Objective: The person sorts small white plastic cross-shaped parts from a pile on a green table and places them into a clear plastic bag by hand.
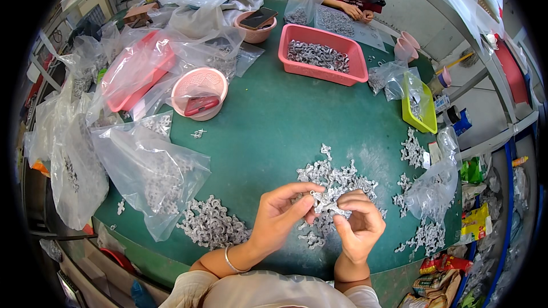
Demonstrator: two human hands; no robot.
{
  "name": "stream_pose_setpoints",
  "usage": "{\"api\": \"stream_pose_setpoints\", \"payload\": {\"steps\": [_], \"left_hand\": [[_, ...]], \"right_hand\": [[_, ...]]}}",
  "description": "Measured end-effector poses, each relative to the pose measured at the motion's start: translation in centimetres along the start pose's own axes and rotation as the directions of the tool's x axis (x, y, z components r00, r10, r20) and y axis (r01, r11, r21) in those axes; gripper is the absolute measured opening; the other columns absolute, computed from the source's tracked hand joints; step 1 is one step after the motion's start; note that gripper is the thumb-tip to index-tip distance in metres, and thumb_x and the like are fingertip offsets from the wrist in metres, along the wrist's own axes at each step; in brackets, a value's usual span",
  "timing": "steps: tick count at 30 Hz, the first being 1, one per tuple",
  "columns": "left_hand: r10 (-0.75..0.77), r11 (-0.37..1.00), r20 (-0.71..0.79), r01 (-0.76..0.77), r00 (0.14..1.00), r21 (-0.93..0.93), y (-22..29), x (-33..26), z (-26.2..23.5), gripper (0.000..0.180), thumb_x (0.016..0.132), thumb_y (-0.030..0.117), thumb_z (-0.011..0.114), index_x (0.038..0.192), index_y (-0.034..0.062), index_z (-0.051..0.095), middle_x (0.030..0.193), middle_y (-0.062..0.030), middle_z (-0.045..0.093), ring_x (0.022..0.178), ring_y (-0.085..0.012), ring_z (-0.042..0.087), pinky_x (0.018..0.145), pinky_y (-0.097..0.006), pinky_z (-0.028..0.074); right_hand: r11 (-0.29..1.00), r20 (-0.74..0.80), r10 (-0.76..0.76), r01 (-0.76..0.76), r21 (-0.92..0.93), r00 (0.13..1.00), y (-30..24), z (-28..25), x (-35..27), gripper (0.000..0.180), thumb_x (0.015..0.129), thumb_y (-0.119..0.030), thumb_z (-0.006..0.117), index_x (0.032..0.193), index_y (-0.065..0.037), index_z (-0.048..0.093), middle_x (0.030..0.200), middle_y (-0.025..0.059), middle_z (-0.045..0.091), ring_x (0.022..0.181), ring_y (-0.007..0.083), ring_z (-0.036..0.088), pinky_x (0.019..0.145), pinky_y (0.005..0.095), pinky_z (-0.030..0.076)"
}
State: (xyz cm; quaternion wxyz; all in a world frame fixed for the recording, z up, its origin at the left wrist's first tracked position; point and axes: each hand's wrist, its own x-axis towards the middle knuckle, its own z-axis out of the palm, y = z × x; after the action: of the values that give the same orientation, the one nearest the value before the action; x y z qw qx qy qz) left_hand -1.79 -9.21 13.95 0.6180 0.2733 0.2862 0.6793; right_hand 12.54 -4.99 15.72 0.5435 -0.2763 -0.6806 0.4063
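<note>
My left hand [281,212], a bangle at its wrist, pinches a small grey metal part [314,194] between thumb and forefinger. Close by on the right, my right hand [359,223] has its fingers and thumb curled together at the other side of that part. Where the part ends is hard to make out against the similar grey pieces behind. Just beyond both hands lies a loose pile of grey metal parts [326,171]. Left of my left forearm sits another heap of grey metal parts [214,225].
A pink tray of metal pieces [325,75] stands toward the far side, near a co-worker's hands [358,12]. Left are a pink basket [200,82] and a plastic bag of parts [154,174]. Right are a lime-green tray [419,105], scattered parts [428,236] and a clear bag [431,191].
</note>
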Motion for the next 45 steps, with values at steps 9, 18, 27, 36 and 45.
{"api": "stream_pose_setpoints", "payload": {"steps": [9, 18, 27, 36, 45], "left_hand": [[0.009, 1.0, 0.01, -0.009, 1.0, 0.005, 0.1, 0.0, 0.3, 0.028, 0.088, 0.016, 0.054, 0.108, -0.004, 0.054, 0.082, -0.0068, 0.056, 0.069, -0.0111, 0.05, 0.061, -0.023, 0.04], [0.055, 0.998, 0.025, -0.054, 0.998, -0.019, -0.1, 0.2, -0.5, 0.023, 0.089, 0.015, 0.053, 0.098, -0.0057, 0.058, 0.091, -0.0109, 0.054, 0.068, -0.0133, 0.047, 0.06, -0.025, 0.038], [-0.061, 0.998, -0.014, 0.061, 0.998, -0.027, 0.6, -0.1, -0.1, 0.014, 0.088, 0.012, 0.055, 0.092, -0.0014, 0.058, 0.068, -0.0048, 0.058, 0.054, -0.0065, 0.048, 0.048, -0.019, 0.037], [-0.081, 0.996, 0.001, 0.081, 0.997, -0.046, 0.6, -0.2, -0.2, 0.013, 0.088, 0.012, 0.055, 0.09, -0.0006, 0.057, 0.068, -0.0045, 0.057, 0.055, -0.006, 0.048, 0.048, -0.018, 0.037], [-0.074, 0.996, 0.017, 0.075, 0.997, -0.056, 0.6, -0.2, -0.3, 0.013, 0.088, 0.011, 0.055, 0.09, -0.0011, 0.057, 0.07, -0.0049, 0.057, 0.057, -0.0063, 0.05, 0.048, -0.018, 0.038]], "right_hand": [[0.988, -0.048, -0.097, 0.091, -0.122, 0.994, 0.0, 0.2, 0.0, 0.021, 0.062, 0.007, 0.068, 0.081, 0.004, 0.059, 0.077, 0.0144, 0.061, 0.071, 0.0236, 0.056, 0.067, 0.033, 0.044], [0.873, 0.038, -0.307, 0.297, -0.386, 0.951, -0.4, 0.6, 0.2, 0.022, 0.061, 0.005, 0.071, 0.08, 0.001, 0.06, 0.074, 0.0131, 0.064, 0.067, 0.024, 0.057, 0.062, 0.0326, 0.046], [0.993, -0.049, -0.073, 0.068, -0.099, 0.996, -0.1, 0.1, 0.0, 0.023, 0.059, 0.004, 0.072, 0.079, 0.004, 0.06, 0.072, 0.0141, 0.062, 0.069, 0.0226, 0.057, 0.064, 0.0304, 0.044], [0.999, -0.057, 0.029, -0.027, 0.024, 0.998, -0.2, 0.1, -0.2, 0.021, 0.063, 0.005, 0.069, 0.081, 0.006, 0.059, 0.076, 0.0151, 0.061, 0.073, 0.0225, 0.056, 0.068, 0.0309, 0.044], [0.999, -0.043, 0.03, -0.029, 0.027, 0.999, -0.1, 0.0, -0.3, 0.022, 0.063, 0.007, 0.066, 0.083, 0.005, 0.058, 0.077, 0.0152, 0.061, 0.074, 0.0228, 0.056, 0.069, 0.0315, 0.044]]}}
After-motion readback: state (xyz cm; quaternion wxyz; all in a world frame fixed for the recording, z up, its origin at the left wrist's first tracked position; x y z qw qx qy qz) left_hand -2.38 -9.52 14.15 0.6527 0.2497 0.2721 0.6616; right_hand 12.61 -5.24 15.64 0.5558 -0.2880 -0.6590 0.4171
